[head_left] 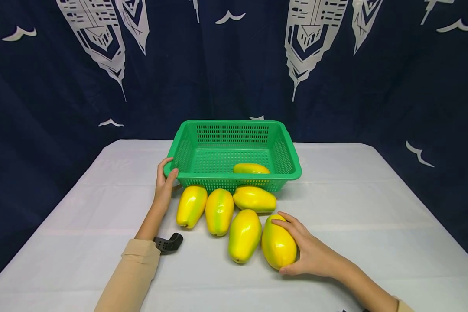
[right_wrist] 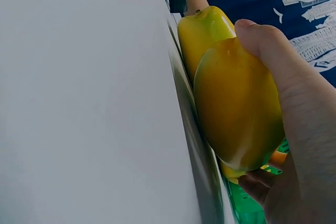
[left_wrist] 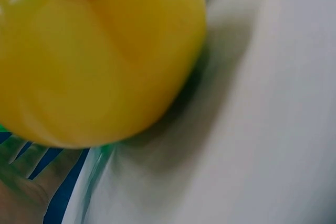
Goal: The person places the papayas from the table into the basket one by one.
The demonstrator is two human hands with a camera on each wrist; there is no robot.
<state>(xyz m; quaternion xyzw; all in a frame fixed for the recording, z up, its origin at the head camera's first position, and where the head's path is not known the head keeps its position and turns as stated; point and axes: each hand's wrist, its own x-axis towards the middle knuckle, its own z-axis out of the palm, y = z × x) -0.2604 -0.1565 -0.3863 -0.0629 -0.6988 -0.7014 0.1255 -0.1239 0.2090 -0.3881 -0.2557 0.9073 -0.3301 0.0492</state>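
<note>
My right hand [head_left: 312, 251] grips a yellow papaya [head_left: 278, 242], thumb at its near end and fingers over its far end. The right wrist view shows the same papaya [right_wrist: 239, 103] between thumb and fingers. My left hand [head_left: 165, 180] holds the left front corner of a green plastic basket [head_left: 234, 176] by its rim. One papaya [head_left: 251, 168] lies inside the basket, partly hidden by the front wall. Several more lie on the table before it, among them a papaya [head_left: 245, 236] right beside the gripped one. A papaya [left_wrist: 105, 66] fills much of the left wrist view.
A white cloth covers the table [head_left: 374, 216]. Behind it hangs a dark blue curtain [head_left: 218, 65] with white building prints. The basket stands near the table's back edge. A black strap mount [head_left: 169, 242] is on the left wrist.
</note>
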